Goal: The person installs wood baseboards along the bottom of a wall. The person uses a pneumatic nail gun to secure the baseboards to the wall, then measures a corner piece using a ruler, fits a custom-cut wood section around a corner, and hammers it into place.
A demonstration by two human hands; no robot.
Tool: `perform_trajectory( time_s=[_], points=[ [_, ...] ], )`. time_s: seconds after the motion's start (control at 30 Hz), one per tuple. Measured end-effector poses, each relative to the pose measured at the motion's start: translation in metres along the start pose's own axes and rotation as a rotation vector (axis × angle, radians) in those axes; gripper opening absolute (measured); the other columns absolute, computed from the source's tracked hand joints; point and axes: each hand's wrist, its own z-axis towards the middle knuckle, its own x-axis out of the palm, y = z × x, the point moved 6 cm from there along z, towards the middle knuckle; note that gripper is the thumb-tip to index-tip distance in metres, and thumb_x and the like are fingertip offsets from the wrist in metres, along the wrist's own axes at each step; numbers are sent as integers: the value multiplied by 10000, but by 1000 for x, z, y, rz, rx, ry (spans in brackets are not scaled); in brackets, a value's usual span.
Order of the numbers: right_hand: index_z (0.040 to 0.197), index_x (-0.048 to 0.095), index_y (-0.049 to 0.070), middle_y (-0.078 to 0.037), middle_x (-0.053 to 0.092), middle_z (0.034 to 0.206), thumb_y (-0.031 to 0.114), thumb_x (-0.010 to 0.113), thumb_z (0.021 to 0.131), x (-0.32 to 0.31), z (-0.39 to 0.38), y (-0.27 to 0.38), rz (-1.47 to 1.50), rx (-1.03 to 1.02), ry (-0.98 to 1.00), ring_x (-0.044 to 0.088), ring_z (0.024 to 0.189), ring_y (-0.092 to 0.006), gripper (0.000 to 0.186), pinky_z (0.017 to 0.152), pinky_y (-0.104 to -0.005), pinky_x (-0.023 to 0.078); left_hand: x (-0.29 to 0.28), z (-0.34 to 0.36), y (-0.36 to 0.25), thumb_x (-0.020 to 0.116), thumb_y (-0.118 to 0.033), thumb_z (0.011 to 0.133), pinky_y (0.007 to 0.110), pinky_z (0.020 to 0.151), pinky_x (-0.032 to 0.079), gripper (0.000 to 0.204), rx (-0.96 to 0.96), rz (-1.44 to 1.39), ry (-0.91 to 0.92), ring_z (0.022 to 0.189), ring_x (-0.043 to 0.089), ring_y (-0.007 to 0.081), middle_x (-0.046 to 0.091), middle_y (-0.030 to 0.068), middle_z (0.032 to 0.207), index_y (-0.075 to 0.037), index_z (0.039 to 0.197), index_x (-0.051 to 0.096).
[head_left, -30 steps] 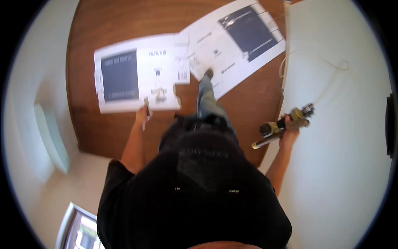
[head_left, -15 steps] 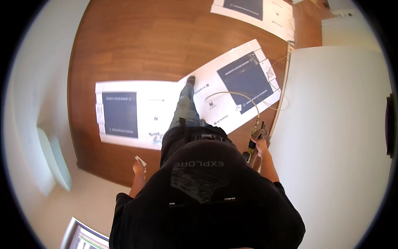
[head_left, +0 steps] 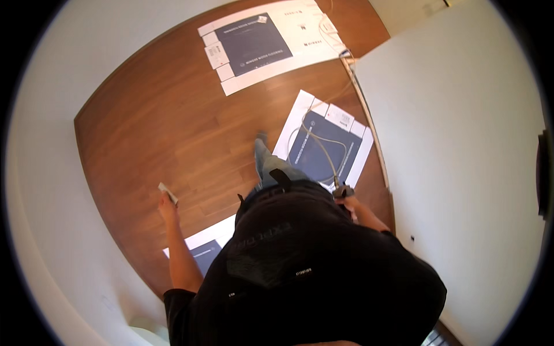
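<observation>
My left hand (head_left: 168,210), held out to the left over the wooden floor, is closed on a small flat pale piece (head_left: 168,193). The kind of piece does not show. Close to my right side, my right hand (head_left: 351,205) grips an air-powered tool (head_left: 344,192), which looks like a nail gun. My body and fingers hide much of the tool. From its top fitting an air hose (head_left: 328,151) loops forward over a flattened white and dark-blue cardboard sheet (head_left: 360,168).
Brown wood flooring (head_left: 173,130) spreads ahead and left. Another cardboard sheet (head_left: 306,43) lies farther ahead, and a third (head_left: 209,235) shows partly beside my left arm. White walls stand left (head_left: 43,155) and right (head_left: 456,144), with a narrow trim strip (head_left: 369,118) along the right one.
I have moved forward and the view has turned. The far cardboard sheet is nearer, and another now lies behind my left arm. My left hand reaches farther out; both hands keep their hold.
</observation>
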Motion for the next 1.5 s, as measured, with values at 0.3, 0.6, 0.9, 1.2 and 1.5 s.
perform_trajectory(
  time_s=[0.3,0.6,0.9,1.2,1.5],
  points=[
    [1231,701,10,-117,715,1144,199,863,868,-39,23,194,102,-8,-171,673,1002,-273,439,909,-461,523,292,-25,-106,474,-507,1100,350,666,527,519,-310,84,436,728,625,197,662,88,846,-70,958,717],
    [1012,764,-94,-128,752,931,222,883,809,-9,73,401,63,-33,-426,695,810,-253,393,742,-396,550,464,256,-261,481,-476,1115,361,749,548,503,-240,422,717,778,660,223,690,95,864,-25,1062,699],
    [1231,728,-55,-212,762,1169,350,853,809,141,165,298,662,252,-356,715,1097,-370,598,922,-469,551,735,284,-430,401,-422,1138,362,710,590,530,-149,858,1099,861,728,214,764,127,941,14,1137,702],
    [1290,698,-25,-180,751,1212,314,849,829,133,186,483,1444,380,-155,697,1120,-370,592,948,-497,548,1050,294,-553,433,-428,1119,437,794,496,530,501,964,1244,848,616,248,730,135,995,33,1132,695],
    [1164,739,23,-131,751,1072,199,840,872,7,182,747,1659,199,-353,715,991,-270,356,873,-457,580,1384,322,-595,468,-271,1128,472,1010,485,343,1117,1341,1745,1152,640,345,667,186,1236,7,1262,617]
  ],
)
